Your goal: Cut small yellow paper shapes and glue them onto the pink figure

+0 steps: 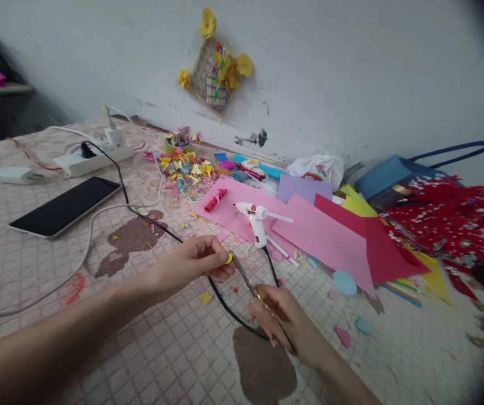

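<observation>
My left hand (206, 259) pinches a small yellow paper piece (229, 259) between thumb and fingers, above the middle of the table. From the right, my right hand (277, 315) holds a pair of scissors (245, 277), fingers wrapped at the handles. The scissors' blades point up and left, with their tips right beside the yellow piece. Whether the blades touch the paper is too small to tell. Behind the hands, a white glue gun (257, 225) stands on pink paper (242, 197).
A black cable (225, 304) runs beneath both hands. Left lie a tablet (68, 207) and a power strip (94, 160). Paper scraps (186, 169) are heaped at the back. Coloured sheets (330, 239), a blue bag (387, 177) and red tinsel (448, 219) lie to the right.
</observation>
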Demonstrator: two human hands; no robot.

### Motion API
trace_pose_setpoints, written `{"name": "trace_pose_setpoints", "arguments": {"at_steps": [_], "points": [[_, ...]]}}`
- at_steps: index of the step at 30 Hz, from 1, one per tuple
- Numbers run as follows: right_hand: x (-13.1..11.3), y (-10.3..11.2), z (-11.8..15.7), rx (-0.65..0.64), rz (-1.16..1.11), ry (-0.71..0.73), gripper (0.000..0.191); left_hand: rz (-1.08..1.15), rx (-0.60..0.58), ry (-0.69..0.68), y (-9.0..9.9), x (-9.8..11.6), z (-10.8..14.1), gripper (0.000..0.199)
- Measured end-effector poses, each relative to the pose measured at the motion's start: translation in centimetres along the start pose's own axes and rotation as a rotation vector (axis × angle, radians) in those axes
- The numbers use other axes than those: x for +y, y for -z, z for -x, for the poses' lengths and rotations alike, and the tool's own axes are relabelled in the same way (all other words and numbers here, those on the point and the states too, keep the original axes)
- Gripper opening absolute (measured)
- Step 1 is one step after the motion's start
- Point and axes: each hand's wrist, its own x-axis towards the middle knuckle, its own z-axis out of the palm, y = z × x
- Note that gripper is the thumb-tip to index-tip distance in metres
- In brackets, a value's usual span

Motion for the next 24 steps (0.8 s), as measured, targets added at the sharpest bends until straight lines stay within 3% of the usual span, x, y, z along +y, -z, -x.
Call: {"name": "trace_pose_setpoints", "arguments": {"at_steps": [5,10,24], "points": [[0.0,-1.0,-0.2,0.079,0.000,-0.038,0.048,0.100,0.109,-0.028,-0.9,-0.8,0.1,0.022],[0.5,-1.7,-0.5,0.122,0.020,0.025,0.045,0.144,0.195,-0.030,-1.3,-1.3,0.1,0.023],[0.5,-2.0,-0.7,0.152,0.035,0.014,0.043,0.174,0.224,-0.046,-1.3,-1.9,0.2,0.019]]}}
